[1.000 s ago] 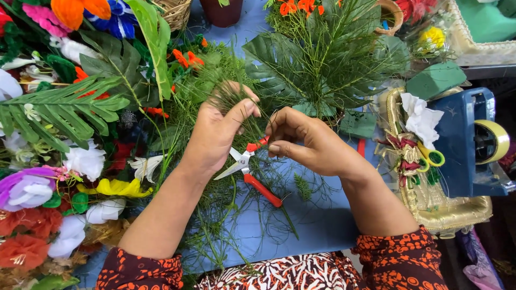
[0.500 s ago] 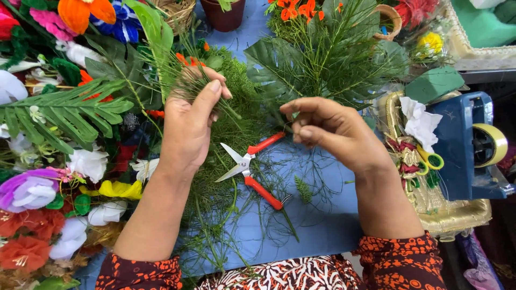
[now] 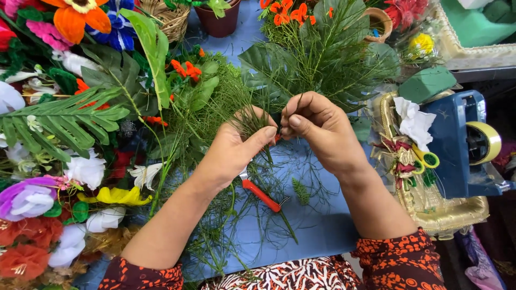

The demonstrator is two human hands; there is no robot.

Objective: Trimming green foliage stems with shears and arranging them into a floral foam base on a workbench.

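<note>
My left hand (image 3: 232,151) and my right hand (image 3: 322,133) meet over the blue table (image 3: 322,225), fingertips almost touching. Together they pinch a small tuft of thin green needle sprigs (image 3: 252,124) that stands up between them. Red-handled cutters (image 3: 260,194) lie on the table just under my left hand, partly hidden by it. Loose green sprigs (image 3: 215,241) are scattered below my wrists. A larger bunch of fine greenery with orange flowers (image 3: 317,48) lies just beyond my hands.
Artificial flowers and big leaves (image 3: 64,161) crowd the left side. A brown pot (image 3: 217,21) and a wicker basket (image 3: 169,21) stand at the back. On the right are a gold tray (image 3: 430,209), green foam block (image 3: 427,83), white ribbon (image 3: 414,121) and blue tape dispenser (image 3: 462,145).
My left hand came down off the greenery pile and my right hand moved in to meet it; both now pinch the sprig tuft. The cutters stay on the table.
</note>
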